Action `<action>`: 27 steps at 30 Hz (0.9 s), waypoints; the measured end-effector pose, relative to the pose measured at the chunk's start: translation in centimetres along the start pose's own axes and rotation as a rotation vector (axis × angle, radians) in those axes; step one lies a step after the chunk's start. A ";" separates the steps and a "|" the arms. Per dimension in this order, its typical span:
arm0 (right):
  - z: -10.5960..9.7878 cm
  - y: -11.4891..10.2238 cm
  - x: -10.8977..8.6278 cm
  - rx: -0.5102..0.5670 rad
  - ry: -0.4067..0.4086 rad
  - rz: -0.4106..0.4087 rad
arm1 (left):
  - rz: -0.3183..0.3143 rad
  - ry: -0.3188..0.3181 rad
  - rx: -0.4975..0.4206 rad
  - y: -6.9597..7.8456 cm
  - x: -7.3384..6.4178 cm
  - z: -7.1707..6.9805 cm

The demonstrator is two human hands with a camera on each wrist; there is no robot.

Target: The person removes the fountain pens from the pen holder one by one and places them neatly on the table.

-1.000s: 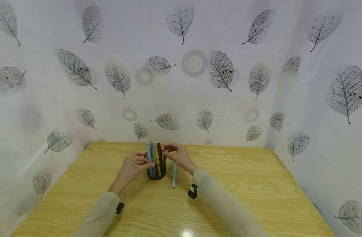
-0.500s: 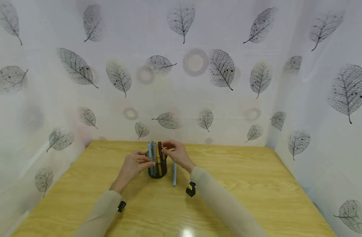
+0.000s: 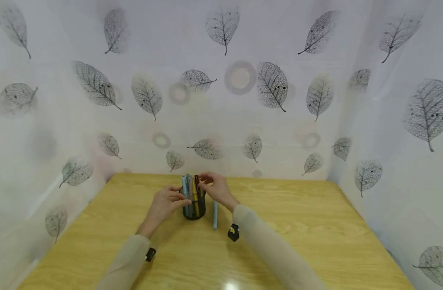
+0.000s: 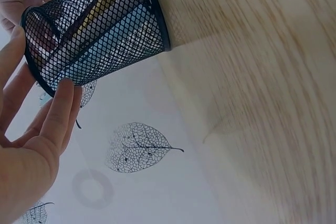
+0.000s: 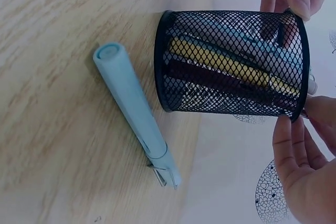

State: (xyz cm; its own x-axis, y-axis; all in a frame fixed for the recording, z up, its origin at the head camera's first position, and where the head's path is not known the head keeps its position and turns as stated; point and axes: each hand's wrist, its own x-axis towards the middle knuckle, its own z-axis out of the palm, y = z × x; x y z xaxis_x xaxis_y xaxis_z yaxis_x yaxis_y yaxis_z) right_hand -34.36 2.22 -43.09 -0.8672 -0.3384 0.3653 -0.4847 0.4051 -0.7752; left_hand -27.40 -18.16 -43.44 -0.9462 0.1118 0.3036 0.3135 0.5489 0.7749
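A black mesh pen holder point(image 3: 194, 211) stands upright on the wooden table, filled with several pens, among them light blue, grey, yellow and dark red ones. My left hand point(image 3: 165, 206) grips its rim from the left, thumb at the front and fingers round the side. From the right, my right hand point(image 3: 218, 189) pinches the rim near the dark red pen point(image 3: 197, 186), fingertips right at the edge in the right wrist view. A light blue pen point(image 5: 134, 106) with a metal clip lies on the table beside the holder, below my right hand.
The light wooden table point(image 3: 297, 233) spreads around both forearms. Behind it and on both sides hangs a pale sheet point(image 3: 236, 117) printed with leaves, close to the table's far edge. A small black device point(image 3: 233, 233) sits at the right wrist.
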 end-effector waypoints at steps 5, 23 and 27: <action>-0.3 -0.2 0.1 -0.008 -0.026 0.004 | -0.004 -0.005 -0.005 0.2 0.1 -0.1; -0.1 -0.4 1.1 -0.054 -0.089 0.024 | -0.006 -0.010 -0.014 0.0 0.4 -0.1; -0.1 -0.5 1.0 -0.020 -0.076 0.023 | 0.003 0.002 -0.008 -0.3 0.4 0.0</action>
State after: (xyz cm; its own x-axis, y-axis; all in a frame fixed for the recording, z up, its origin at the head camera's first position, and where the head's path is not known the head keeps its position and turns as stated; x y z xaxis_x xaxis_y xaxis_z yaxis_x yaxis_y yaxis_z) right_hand -34.96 1.78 -42.30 -0.8675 -0.3918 0.3064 -0.4671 0.4300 -0.7726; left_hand -27.84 -18.29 -43.60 -0.9451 0.1120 0.3070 0.3171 0.5415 0.7786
